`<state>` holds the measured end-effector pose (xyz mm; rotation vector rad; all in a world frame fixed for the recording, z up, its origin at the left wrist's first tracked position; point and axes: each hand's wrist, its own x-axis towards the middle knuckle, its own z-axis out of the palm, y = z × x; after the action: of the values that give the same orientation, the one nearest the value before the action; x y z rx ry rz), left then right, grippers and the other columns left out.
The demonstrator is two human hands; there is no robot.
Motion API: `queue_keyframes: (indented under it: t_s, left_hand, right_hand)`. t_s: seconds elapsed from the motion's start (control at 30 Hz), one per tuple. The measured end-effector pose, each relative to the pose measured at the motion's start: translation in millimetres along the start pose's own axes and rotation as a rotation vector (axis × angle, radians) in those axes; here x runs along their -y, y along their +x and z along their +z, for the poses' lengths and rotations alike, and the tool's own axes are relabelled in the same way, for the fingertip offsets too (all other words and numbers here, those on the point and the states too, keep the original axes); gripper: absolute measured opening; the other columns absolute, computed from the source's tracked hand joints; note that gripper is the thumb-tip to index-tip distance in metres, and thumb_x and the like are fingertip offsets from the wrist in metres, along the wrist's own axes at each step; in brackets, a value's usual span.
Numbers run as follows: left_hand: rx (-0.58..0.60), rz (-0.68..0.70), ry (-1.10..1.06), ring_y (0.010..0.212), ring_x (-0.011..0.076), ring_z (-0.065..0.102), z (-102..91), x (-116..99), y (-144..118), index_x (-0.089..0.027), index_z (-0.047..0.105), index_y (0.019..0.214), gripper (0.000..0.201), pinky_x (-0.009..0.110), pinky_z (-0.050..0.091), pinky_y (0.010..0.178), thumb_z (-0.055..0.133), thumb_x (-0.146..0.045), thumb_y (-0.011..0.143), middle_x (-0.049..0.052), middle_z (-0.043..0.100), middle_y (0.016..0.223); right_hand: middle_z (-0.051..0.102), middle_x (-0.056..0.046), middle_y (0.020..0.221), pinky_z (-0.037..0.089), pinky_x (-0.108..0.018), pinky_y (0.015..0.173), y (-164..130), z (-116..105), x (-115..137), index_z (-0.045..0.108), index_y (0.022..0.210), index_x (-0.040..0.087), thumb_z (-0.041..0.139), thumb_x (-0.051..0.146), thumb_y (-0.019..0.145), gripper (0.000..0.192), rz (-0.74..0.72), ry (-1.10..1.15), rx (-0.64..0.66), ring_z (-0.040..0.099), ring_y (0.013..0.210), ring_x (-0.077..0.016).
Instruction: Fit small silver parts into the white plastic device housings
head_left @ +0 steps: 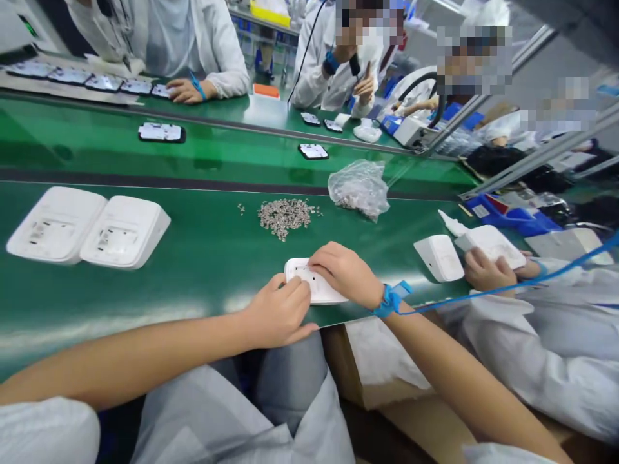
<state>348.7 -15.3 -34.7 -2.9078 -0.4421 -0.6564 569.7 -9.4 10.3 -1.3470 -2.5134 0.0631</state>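
The green desk (203,283) carries two white casings (89,227) side by side at the left, a loose heap of small screws (284,214), a clear bag (360,188) of more, and another white casing (316,287) near its front edge.

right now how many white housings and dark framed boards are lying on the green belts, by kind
white housings: 5 – two side by side, one under both hands, two by a co-worker
dark framed boards: 2
total: 7
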Motion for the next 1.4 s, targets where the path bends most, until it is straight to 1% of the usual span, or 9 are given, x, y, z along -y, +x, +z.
queue_keyframes:
  t_s: [0.2, 0.5, 0.63, 0.77, 0.83, 0.93, 1.0, 1.17, 1.4]
  left_hand:
    - [-0.021, -0.020, -0.031, 0.092, 0.0258, 0.058, 0.4, 0.5, 2.0, -0.009, 0.063, 0.103, 0.044, 0.041, 0.033, 0.077, 0.043, -0.048, 0.100, 0.013, 0.066, 0.099]
    - [-0.044, -0.090, -0.105, 0.090, 0.0245, 0.059, 2.7, -0.4, 1.7, -0.011, 0.063, 0.101, 0.042, 0.042, 0.032, 0.077, 0.042, -0.048, 0.100, 0.010, 0.066, 0.095]
    - [-0.039, -0.100, -0.133, 0.090, 0.0244, 0.059, 2.9, -0.2, 1.9, -0.011, 0.063, 0.100, 0.042, 0.042, 0.032, 0.078, 0.043, -0.048, 0.100, 0.010, 0.067, 0.094]
    - [-0.049, -0.108, -0.217, 0.089, 0.0232, 0.060, 2.1, -0.1, 2.1, -0.011, 0.063, 0.097, 0.042, 0.042, 0.031, 0.077, 0.046, -0.050, 0.098, 0.009, 0.068, 0.094]
    - [-0.066, -0.131, -0.249, 0.099, 0.0254, 0.061, 1.3, 0.0, 2.3, -0.012, 0.063, 0.097, 0.042, 0.043, 0.030, 0.078, 0.048, -0.051, 0.096, 0.009, 0.069, 0.098]
    - [-0.075, -0.180, -0.250, 0.123, 0.0297, 0.055, 0.1, -0.1, 2.4, -0.014, 0.062, 0.101, 0.041, 0.045, 0.028, 0.080, 0.047, -0.051, 0.096, 0.009, 0.070, 0.106]
    - [-0.061, -0.183, -0.245, 0.129, 0.0298, 0.052, -0.3, -0.3, 2.3, -0.014, 0.062, 0.105, 0.041, 0.046, 0.028, 0.082, 0.047, -0.052, 0.097, 0.009, 0.070, 0.109]
    - [-0.007, -0.141, -0.212, 0.134, 0.0308, 0.049, -1.4, -0.9, 2.0, -0.012, 0.060, 0.112, 0.047, 0.047, 0.030, 0.086, 0.045, -0.054, 0.098, 0.011, 0.068, 0.116]
    - [0.056, -0.094, -0.162, 0.134, 0.0369, 0.046, -2.5, -2.3, 3.7, -0.008, 0.059, 0.120, 0.062, 0.050, 0.031, 0.092, 0.043, -0.063, 0.095, 0.018, 0.064, 0.124]
  right_hand:
    - [0.066, -0.008, 0.090, 0.045, -0.033, 0.078, 10.5, 4.7, 0.9, 0.071, 0.095, 0.014, 0.059, 0.015, 0.098, 0.013, -0.058, -0.121, 0.102, 0.054, 0.085, -0.0213]
    - [0.066, -0.008, 0.093, 0.045, -0.032, 0.078, 11.5, 2.3, 2.8, 0.071, 0.096, 0.014, 0.060, 0.012, 0.096, 0.010, -0.094, -0.070, 0.147, 0.056, 0.088, -0.0209]
    - [0.065, -0.007, 0.092, 0.044, -0.032, 0.079, 15.6, 1.4, 4.9, 0.069, 0.092, 0.014, 0.058, 0.013, 0.098, 0.013, -0.013, -0.050, 0.160, 0.057, 0.089, -0.0208]
    - [0.062, -0.005, 0.089, 0.042, -0.031, 0.074, 22.3, -1.0, 6.4, 0.064, 0.088, 0.015, 0.063, 0.010, 0.094, 0.007, 0.116, -0.024, 0.242, 0.057, 0.085, -0.0199]
    - [0.061, -0.004, 0.088, 0.040, -0.030, 0.072, 24.9, -1.5, 6.0, 0.062, 0.088, 0.015, 0.066, 0.008, 0.090, 0.009, 0.152, 0.002, 0.263, 0.056, 0.082, -0.0188]
    - [0.061, -0.004, 0.087, 0.040, -0.028, 0.070, 24.6, -1.0, 4.3, 0.060, 0.087, 0.016, 0.068, 0.009, 0.090, 0.011, 0.171, 0.050, 0.230, 0.055, 0.080, -0.0177]
    - [0.062, -0.004, 0.086, 0.041, -0.029, 0.072, 21.5, -0.4, 2.8, 0.060, 0.086, 0.016, 0.066, 0.009, 0.090, 0.011, 0.152, 0.073, 0.189, 0.056, 0.081, -0.0184]
    - [0.066, -0.006, 0.089, 0.044, -0.029, 0.075, 9.7, -0.4, -0.6, 0.062, 0.091, 0.016, 0.060, 0.006, 0.090, 0.010, 0.058, 0.175, 0.085, 0.058, 0.084, -0.0193]
    - [0.066, -0.004, 0.086, 0.045, -0.029, 0.074, 5.0, 2.9, 1.8, 0.063, 0.088, 0.017, 0.060, 0.007, 0.086, 0.011, 0.092, 0.232, 0.000, 0.058, 0.082, -0.0185]
